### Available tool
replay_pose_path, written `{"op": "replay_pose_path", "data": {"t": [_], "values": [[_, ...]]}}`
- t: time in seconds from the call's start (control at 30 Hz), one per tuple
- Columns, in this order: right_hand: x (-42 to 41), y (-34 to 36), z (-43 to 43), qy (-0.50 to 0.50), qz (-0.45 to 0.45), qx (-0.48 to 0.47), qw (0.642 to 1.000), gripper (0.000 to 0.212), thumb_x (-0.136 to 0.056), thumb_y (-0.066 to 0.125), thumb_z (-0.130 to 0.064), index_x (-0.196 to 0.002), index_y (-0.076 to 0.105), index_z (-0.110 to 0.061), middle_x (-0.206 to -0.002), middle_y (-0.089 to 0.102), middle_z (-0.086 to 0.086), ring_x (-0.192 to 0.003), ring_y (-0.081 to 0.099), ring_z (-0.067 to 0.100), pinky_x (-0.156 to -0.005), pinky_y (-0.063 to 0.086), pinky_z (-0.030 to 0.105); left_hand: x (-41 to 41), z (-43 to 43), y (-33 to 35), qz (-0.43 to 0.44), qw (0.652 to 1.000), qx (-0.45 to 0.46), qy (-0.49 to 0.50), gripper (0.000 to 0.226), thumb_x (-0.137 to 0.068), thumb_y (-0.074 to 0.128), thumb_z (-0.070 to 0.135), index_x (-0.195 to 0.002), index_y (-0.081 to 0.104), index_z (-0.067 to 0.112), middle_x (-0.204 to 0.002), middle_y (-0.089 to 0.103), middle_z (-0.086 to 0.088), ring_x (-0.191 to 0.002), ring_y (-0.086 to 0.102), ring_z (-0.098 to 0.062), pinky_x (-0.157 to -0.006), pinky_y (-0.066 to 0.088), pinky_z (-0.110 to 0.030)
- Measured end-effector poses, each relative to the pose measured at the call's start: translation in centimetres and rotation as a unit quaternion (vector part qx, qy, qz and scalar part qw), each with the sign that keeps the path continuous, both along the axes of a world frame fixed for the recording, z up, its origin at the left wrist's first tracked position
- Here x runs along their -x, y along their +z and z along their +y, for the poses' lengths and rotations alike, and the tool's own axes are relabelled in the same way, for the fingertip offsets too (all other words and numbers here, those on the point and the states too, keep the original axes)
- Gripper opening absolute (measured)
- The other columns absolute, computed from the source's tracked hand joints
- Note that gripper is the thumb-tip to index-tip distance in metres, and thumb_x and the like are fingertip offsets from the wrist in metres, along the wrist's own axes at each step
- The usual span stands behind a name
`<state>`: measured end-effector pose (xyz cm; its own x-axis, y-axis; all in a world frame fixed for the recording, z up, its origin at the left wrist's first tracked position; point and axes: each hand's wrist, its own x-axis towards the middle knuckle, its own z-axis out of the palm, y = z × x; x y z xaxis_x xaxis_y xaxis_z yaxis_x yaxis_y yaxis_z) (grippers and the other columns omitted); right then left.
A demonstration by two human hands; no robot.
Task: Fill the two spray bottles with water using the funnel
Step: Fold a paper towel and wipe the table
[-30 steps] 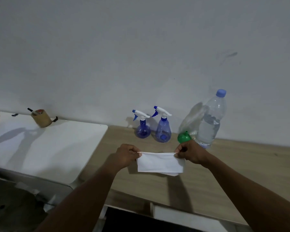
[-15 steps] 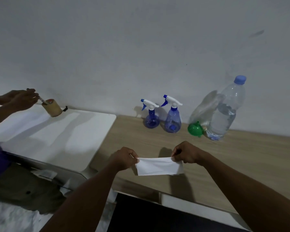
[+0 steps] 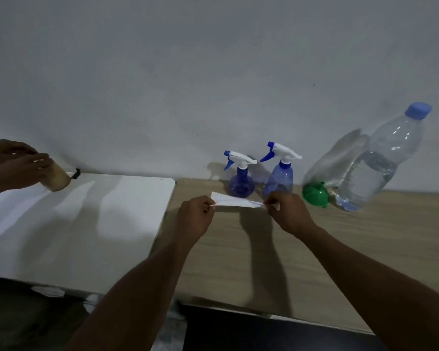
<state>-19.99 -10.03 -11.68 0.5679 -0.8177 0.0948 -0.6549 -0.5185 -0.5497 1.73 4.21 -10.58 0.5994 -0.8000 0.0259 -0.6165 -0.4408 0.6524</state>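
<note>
White paper [image 3: 235, 201] is pinched at its ends by left hand [image 3: 195, 219] and right hand [image 3: 287, 215], stretched before the round spray bottle [image 3: 240, 184] and taller spray bottle [image 3: 279, 177], probably against spills, green funnel [image 3: 314, 195] left untouched beside the water bottle [image 3: 375, 171]

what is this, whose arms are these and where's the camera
No machine here: a person wears a camera on the head, looking down at their own arms. The left hand and right hand each pinch an end of a white sheet over the wooden table. By the wall are a rounder spray bottle, a taller spray bottle, a green funnel and a capped water bottle. Far left, a second person's hands hold a beige object on a white table.
</note>
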Motion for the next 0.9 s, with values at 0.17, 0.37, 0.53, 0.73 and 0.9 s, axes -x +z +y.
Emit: {"op": "replay_pose_path", "data": {"t": [0.17,0.37,0.53,0.73,0.9], "values": [[1.2,-4.6,2.6,0.043,0.121,0.03,0.991,0.016,-0.078,0.07,-0.02,-0.094,0.073,-0.025,-0.099,0.07,0.001,-0.094,0.062,0.025,-0.077,0.051,0.039,-1.5,1.2,-3.9,-0.046,0.987,-0.1,-0.116,0.026,-0.086,0.068,0.022,-0.11,0.077,0.023,-0.106,0.077,0.0,-0.1,0.071,-0.02,-0.088,0.053,-0.029],[1.2,-8.4,5.8,0.029,0.165,0.12,0.979,0.031,-0.073,0.068,-0.038,-0.096,0.072,-0.019,-0.105,0.065,0.007,-0.099,0.06,0.033,-0.076,0.048,0.039,-3.1,2.8,-7.2,-0.099,0.967,-0.147,-0.182,0.043,-0.087,0.064,0.035,-0.127,0.068,0.022,-0.131,0.067,0.001,-0.119,0.064,-0.019,-0.105,0.046,-0.03],[-2.8,-8.0,6.7,0.157,0.158,0.131,0.966,0.063,-0.097,0.029,-0.059,-0.148,0.04,-0.024,-0.161,0.026,0.004,-0.149,0.021,0.027,-0.119,0.023,0.05,-3.6,4.7,-8.6,-0.114,0.97,-0.141,-0.163,0.057,-0.096,0.056,0.039,-0.147,0.048,0.015,-0.153,0.046,-0.006,-0.141,0.042,-0.022,-0.118,0.034,-0.037],[-7.6,-10.4,5.8,0.22,0.233,0.057,0.945,0.08,-0.094,0.008,-0.074,-0.158,0.0,-0.026,-0.165,-0.008,-0.003,-0.151,-0.015,0.015,-0.123,0.001,0.051,-3.9,6.2,-9.8,-0.109,0.967,-0.163,-0.162,0.06,-0.101,0.045,0.042,-0.155,0.033,0.018,-0.165,0.025,-0.001,-0.152,0.022,-0.016,-0.124,0.021,-0.033],[-9.1,-9.8,2.9,0.182,0.229,0.019,0.956,0.086,-0.089,-0.002,-0.078,-0.157,-0.006,-0.026,-0.164,-0.015,-0.003,-0.15,-0.017,0.013,-0.123,-0.003,0.049,-3.2,5.2,-9.4,-0.109,0.973,-0.15,-0.141,0.053,-0.104,0.04,0.037,-0.153,0.037,0.017,-0.163,0.027,-0.001,-0.151,0.023,-0.016,-0.12,0.025,-0.03]]}}
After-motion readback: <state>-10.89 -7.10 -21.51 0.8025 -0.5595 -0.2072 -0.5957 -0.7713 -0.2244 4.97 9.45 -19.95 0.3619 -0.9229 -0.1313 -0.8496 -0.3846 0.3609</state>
